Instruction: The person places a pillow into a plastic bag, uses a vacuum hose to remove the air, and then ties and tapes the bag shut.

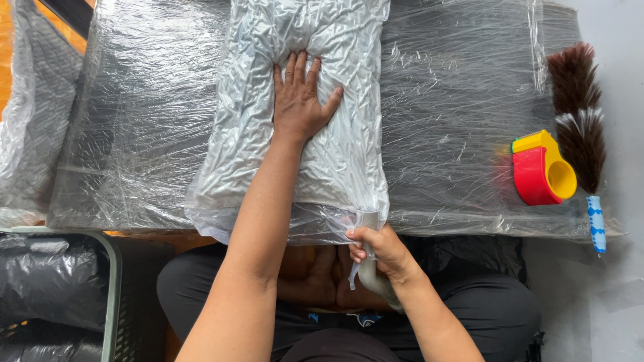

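A crinkled silver-grey pillow sealed in a clear plastic bag (255,121) lies on a dark table wrapped in clear film (463,121). My left hand (299,100) presses flat on the middle of the bag, fingers spread. Just below the table's near edge, my right hand (374,249) is closed on the twisted open end of the plastic bag (365,271) at its near right corner.
A red and yellow tape dispenser (540,167) sits at the table's right end beside a brown feather duster with a blue handle (580,127). Another plastic-wrapped grey bundle (27,114) lies at the left. A green-rimmed crate with dark plastic (57,288) stands at lower left.
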